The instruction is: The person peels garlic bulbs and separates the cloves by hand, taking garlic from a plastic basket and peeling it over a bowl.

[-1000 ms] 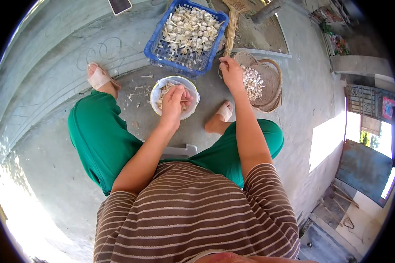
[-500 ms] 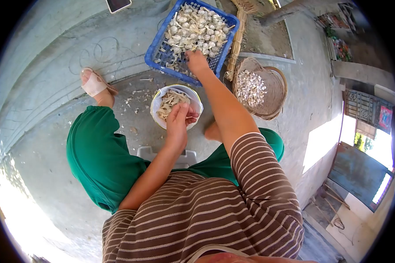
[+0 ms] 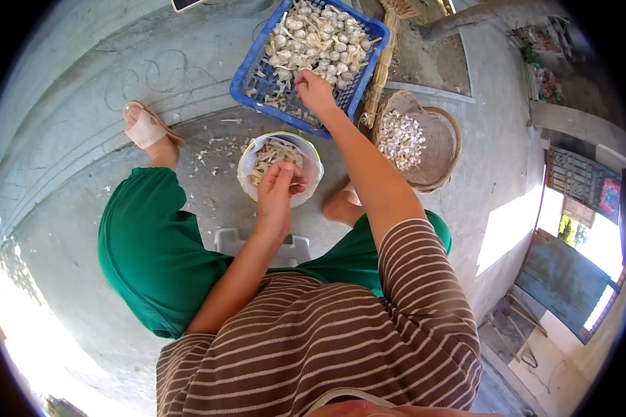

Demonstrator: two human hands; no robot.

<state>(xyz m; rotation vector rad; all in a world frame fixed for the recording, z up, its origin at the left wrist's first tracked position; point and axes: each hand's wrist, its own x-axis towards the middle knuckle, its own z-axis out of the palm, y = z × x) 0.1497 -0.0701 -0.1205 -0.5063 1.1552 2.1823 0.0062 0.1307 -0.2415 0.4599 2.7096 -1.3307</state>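
Right hand [image 3: 314,89] grip closing on papery garlic [image 3: 320,38] — blue latticed crate [image 3: 250,73].

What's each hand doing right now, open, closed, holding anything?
Left hand: over the white bowl of peelings, fingers curled; whether it holds anything cannot be told.
Right hand: in the blue crate, fingers closing on garlic bulbs; grip unclear.

The person wears a brown and white striped short-sleeved shirt [image 3: 313,347], baggy green trousers [image 3: 146,243] and maybe pale strap sandals [image 3: 145,126].
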